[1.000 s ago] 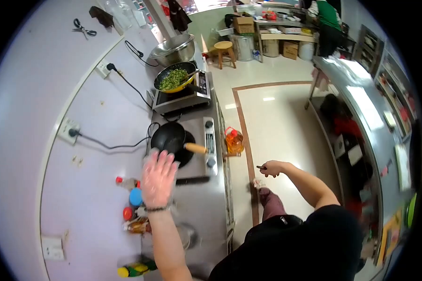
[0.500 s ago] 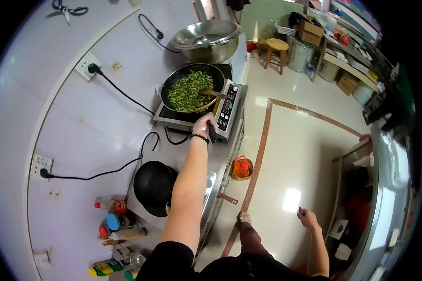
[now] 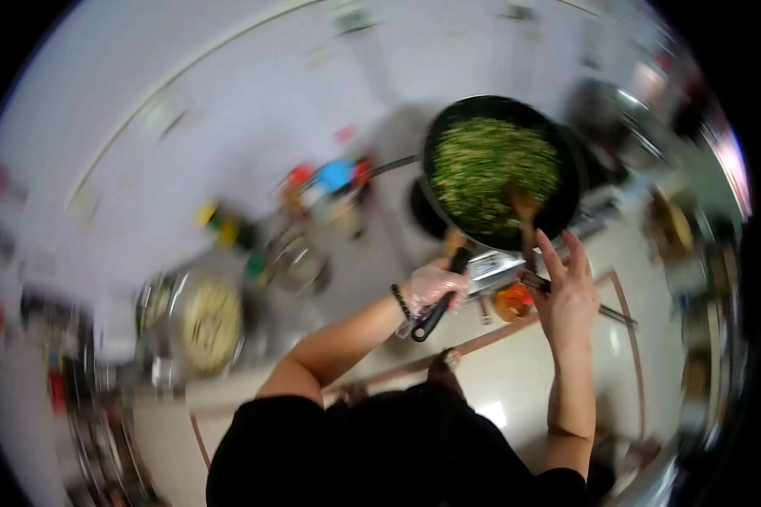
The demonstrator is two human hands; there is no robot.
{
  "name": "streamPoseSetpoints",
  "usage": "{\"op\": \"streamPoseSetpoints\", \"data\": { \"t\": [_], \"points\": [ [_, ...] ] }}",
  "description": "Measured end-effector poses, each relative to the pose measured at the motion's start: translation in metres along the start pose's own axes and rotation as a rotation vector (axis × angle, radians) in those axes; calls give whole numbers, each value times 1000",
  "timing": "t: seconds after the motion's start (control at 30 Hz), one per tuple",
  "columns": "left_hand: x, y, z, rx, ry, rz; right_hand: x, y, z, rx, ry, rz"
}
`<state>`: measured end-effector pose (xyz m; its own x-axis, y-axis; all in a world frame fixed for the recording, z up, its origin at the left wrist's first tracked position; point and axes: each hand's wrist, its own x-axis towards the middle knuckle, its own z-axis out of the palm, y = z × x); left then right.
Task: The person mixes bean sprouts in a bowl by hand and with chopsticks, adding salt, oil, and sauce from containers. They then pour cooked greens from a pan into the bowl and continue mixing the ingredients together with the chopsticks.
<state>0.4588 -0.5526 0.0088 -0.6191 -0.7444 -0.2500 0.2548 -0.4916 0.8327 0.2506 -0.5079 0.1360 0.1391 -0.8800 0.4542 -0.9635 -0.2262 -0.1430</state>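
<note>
Gripping the black handle point(image 3: 431, 324), the gloved left hand point(image 3: 432, 286) holds the pan point(image 3: 564, 198) over the counter point(image 3: 384, 221), partly covering a black wok point(image 3: 424, 213). Chopped greens point(image 3: 490, 165) lie in the pan, with a wooden spatula point(image 3: 525, 208) among them. The right hand point(image 3: 569, 297) grasps a thin tool point(image 3: 619, 317), its fingertips point(image 3: 543, 239) beside the spatula; whether they touch it I cannot tell.

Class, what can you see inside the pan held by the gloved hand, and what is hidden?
Inside the pan is a chopped, mostly green mixture with a wooden utensil in it. The mixture covers much of the pan's bottom, so anything beneath cannot be seen.
</note>
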Motion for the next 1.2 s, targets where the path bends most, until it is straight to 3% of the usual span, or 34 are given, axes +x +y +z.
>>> {"op": "streamPoseSetpoints", "data": {
  "t": [0.1, 0.17, 0.2, 0.27, 0.33, 0.43, 0.5, 0.53, 0.57, 0.63, 0.77, 0.83, 0.9, 1.07, 1.13, 1.2],
  "points": [
    [-157, -14, -20, -99, 186, 115, -38, -94, 24, 133, -246, -185],
    [-243, -24, -44, 112, 386, 194, -58, -163, 43, 200, -273, -283],
    [-288, -23, -56, 142, 377, 175, -69, -199, 52, 280, -271, -349],
    [-363, -21, -60, 279, 689, 127, -85, -262, 79, 396, -265, -462],
    [-435, -25, -82, 440, 919, 52, -97, -343, 102, 508, -496, -484],
    [-518, -42, -124, 744, 1214, -142, -116, -432, 151, 424, -545, -553],
    [-560, -66, -169, 767, 1364, -175, -125, -469, 166, 381, -601, -588],
    [-579, -71, -182, 981, 1407, -206, -129, -480, 171, 393, -595, -578],
    [-592, -71, -188, 992, 1404, -214, -135, -490, 176, 389, -682, -596],
    [-614, -75, -196, 1204, 1590, -390, -148, -502, 195, 390, -775, -610],
    [-633, -81, -206, 1115, 1614, -592, -152, -505, 250, 535, -862, -642],
    [-634, -87, -206, 1138, 1607, -605, -151, -504, 263, 602, -856, -661],
    [-633, -83, -203, 1117, 1612, -655, -134, -499, 253, 435, -926, -785],
    [-641, -66, -210, 1120, 1646, -773, -106, -492, 247, 435, -875, -750],
    [-644, -58, -214, 1166, 1690, -699, -101, -492, 248, 465, -765, -778],
    [-647, -52, -217, 1193, 1712, -681, -88, -496, 235, 402, -811, -840]
  ]
}}
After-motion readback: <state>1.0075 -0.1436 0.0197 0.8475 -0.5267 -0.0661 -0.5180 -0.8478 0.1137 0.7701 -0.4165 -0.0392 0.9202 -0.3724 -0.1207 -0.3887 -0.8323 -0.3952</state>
